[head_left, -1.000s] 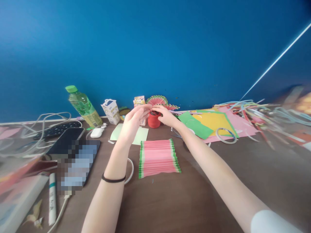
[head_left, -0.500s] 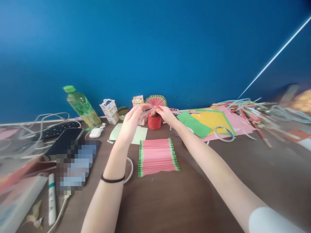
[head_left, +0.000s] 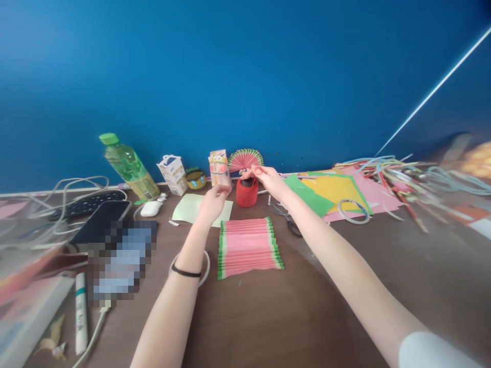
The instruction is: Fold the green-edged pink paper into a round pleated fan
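My right hand (head_left: pixel 268 180) is over a red cylindrical pot (head_left: pixel 246 195) with a dark top. Its thumb and fingers are pinched together, and what lies between them is too small to make out. My left hand (head_left: pixel 213 205) hovers above a pale green sheet (head_left: pixel 187 208), its fingers curled together; nothing can be made out in them. Behind the pot stands a pleated watermelon-pattern fan (head_left: pixel 245 159). A pleated pink paper with green and white edges (head_left: pixel 250 248) lies flat on the desk, closer to me than both hands.
Scissors (head_left: pixel 293 228) lie partly under my right forearm. Green (head_left: pixel 307 194) and yellow paper (head_left: pixel 333 190) are spread right, beside a tape ring (head_left: pixel 353 211). Left are a bottle (head_left: pixel 130 168), small boxes (head_left: pixel 172 175), a phone (head_left: pixel 125 266) and a marker (head_left: pixel 81 314).
My left hand has come away from the pot, down and to the left. My right hand has shifted slightly right, and the pot's dark top and the scissors now show.
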A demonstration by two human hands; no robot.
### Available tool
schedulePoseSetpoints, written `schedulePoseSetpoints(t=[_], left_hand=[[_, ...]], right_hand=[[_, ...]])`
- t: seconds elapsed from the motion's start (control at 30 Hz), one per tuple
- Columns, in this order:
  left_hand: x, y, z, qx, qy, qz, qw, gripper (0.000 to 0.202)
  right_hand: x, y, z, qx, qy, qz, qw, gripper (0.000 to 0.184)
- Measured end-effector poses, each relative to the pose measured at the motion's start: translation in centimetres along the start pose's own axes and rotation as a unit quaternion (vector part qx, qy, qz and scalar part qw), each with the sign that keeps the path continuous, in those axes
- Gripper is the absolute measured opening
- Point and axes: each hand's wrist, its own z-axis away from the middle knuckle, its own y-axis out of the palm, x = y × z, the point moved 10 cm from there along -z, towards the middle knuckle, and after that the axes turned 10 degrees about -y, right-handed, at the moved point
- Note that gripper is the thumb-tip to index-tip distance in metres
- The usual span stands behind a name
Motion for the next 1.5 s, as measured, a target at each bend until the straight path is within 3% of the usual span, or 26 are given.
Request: schedulePoseSetpoints(t=[0.13, 0.27, 0.5, 0.63, 0.73, 0.87, 0.97, 1.17, 1.37, 1.5], left_hand=[[1.2, 1.9, -0.2, -0.002, 0.019, -0.108, 0.994, 0.026], [1.5, 3.9, -0.1, 0.004, 0.062, -0.16, 0.985, 0.022], [1.9, 4.5, -0.4, -0.023, 0.084, -0.203, 0.975, 0.016], [1.9, 4.3, -0.6, -0.025, 0.081, -0.164, 0.983, 0.005], [2.2, 4.0, -0.7, -0.025, 0.067, -0.116, 0.991, 0.009], [3.2, 2.7, -1.4, -0.039, 0.01, -0.02, 0.999, 0.007], [4.0, 1.5, -1.6, -0.041, -0.038, 0.065, 0.996, 0.011], [4.6, 0.6, -1.3, -0.002, -0.106, 0.197, 0.975, 0.02], [5.0, -0.1, -1.4, 0.0, -0.137, 0.267, 0.954, 0.018], [5.5, -1.2, -1.6, -0.024, -0.147, 0.298, 0.943, 0.012]], right_hand=[[0.4, 0.2, 0.7, 0.011, -0.007, 0.049, 0.999, 0.051], [-0.1, 0.2, 1.2, -0.01, -0.018, 0.028, 0.999, 0.053], [-2.5, -0.3, 1.4, -0.067, -0.003, 0.003, 0.998, 0.057], [-3.2, -0.5, 1.6, -0.077, 0.006, 0.022, 0.997, 0.057], [-3.0, -0.5, 1.6, -0.069, 0.004, 0.028, 0.997, 0.057], [-1.7, -0.1, 1.6, -0.049, -0.017, 0.037, 0.998, 0.056], [-0.8, 0.7, 1.8, -0.031, -0.045, 0.099, 0.994, 0.048], [0.1, 3.7, 1.9, 0.067, -0.141, 0.288, 0.945, 0.031], [0.9, 2.6, 3.2, 0.094, -0.171, 0.384, 0.902, 0.05], [0.7, 2.2, 5.1, 0.167, -0.177, 0.477, 0.845, 0.067]])
